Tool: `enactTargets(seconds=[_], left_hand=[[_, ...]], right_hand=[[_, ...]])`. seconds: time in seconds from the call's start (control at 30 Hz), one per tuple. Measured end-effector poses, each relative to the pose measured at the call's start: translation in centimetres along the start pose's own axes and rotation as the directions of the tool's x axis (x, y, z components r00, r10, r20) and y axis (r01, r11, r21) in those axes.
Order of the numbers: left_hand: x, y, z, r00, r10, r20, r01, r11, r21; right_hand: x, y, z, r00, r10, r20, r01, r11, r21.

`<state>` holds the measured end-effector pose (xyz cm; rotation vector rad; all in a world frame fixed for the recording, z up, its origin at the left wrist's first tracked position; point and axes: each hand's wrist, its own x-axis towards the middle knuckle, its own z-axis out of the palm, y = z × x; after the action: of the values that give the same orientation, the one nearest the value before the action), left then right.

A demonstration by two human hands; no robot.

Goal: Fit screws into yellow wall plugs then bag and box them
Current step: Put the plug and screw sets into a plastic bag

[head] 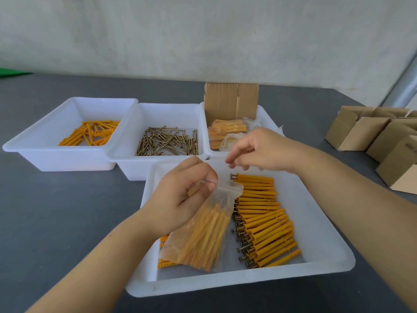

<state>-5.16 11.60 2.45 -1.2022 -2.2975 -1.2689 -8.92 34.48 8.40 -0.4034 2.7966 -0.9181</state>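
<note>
Left hand (pixel 180 195) grips a clear bag (pixel 203 233) of plugs; right hand (pixel 255 150) hovers, fingers loosely curled, holding nothing; box (pixel 404 163) print is unreadable.

— where do we stand from the left hand (pixel 180 197) pinching the bag (pixel 203 236)?
— we see the near tray (pixel 248 283) under it, fitted plugs (pixel 264 218) just right. the right hand (pixel 257 150) is beyond, apart.
— and behind?
— the screw tray (pixel 158 114), loose-plug tray (pixel 56 123) to its left, tray with filled bags (pixel 264 114) to its right, boxes (pixel 383 141) far right on the table (pixel 56 211).
</note>
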Motion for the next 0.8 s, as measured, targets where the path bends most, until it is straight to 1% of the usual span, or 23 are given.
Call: enactTargets(seconds=[0.07,0.13,0.17,0.27,0.37,0.6,0.67,0.73,0.77,0.8], left_hand=[[0.0,-0.1,0.0,1.000,-0.002,0.004,0.002,1.000,-0.003],[0.1,-0.2,0.0,1.000,-0.004,0.004,0.004,1.000,-0.011],[0.1,-0.2,0.0,1.000,-0.006,0.005,0.006,1.000,-0.012],[0.1,-0.3,0.1,1.000,-0.013,0.011,0.013,1.000,-0.007],[0.0,-0.2,0.1,1.000,-0.015,0.017,0.015,1.000,-0.009],[0.0,-0.2,0.1,1.000,-0.025,0.017,0.025,1.000,-0.012],[0.0,-0.3,0.1,1.000,-0.020,0.019,0.020,1.000,-0.007],[0.1,-0.3,0.2,1.000,-0.020,0.022,0.021,1.000,-0.011],[0.1,-0.3,0.2,0.999,-0.023,0.023,0.023,1.000,-0.012],[0.1,-0.4,0.2,0.999,-0.025,0.025,0.025,1.000,-0.011]], right_hand=[[-0.1,1.3,0.4,0.999,0.035,-0.041,-0.043,0.970,-0.241],[-0.5,2.8,1.6,0.997,0.054,-0.060,-0.076,0.877,-0.474],[-0.6,3.4,2.3,0.996,0.049,-0.070,-0.080,0.826,-0.558],[-0.6,4.4,4.1,0.997,-0.002,-0.083,-0.057,0.712,-0.700],[-0.4,5.0,5.0,0.997,-0.048,-0.066,-0.020,0.640,-0.768],[-0.4,4.9,4.1,0.997,-0.061,-0.055,0.000,0.671,-0.742],[-0.7,4.5,3.3,0.995,-0.061,-0.079,-0.014,0.702,-0.712],[-1.1,3.8,2.4,0.982,-0.085,-0.170,-0.040,0.782,-0.622],[-1.3,3.3,1.8,0.968,-0.089,-0.236,-0.052,0.846,-0.531],[-1.5,2.6,1.2,0.952,-0.073,-0.298,-0.054,0.917,-0.396]])
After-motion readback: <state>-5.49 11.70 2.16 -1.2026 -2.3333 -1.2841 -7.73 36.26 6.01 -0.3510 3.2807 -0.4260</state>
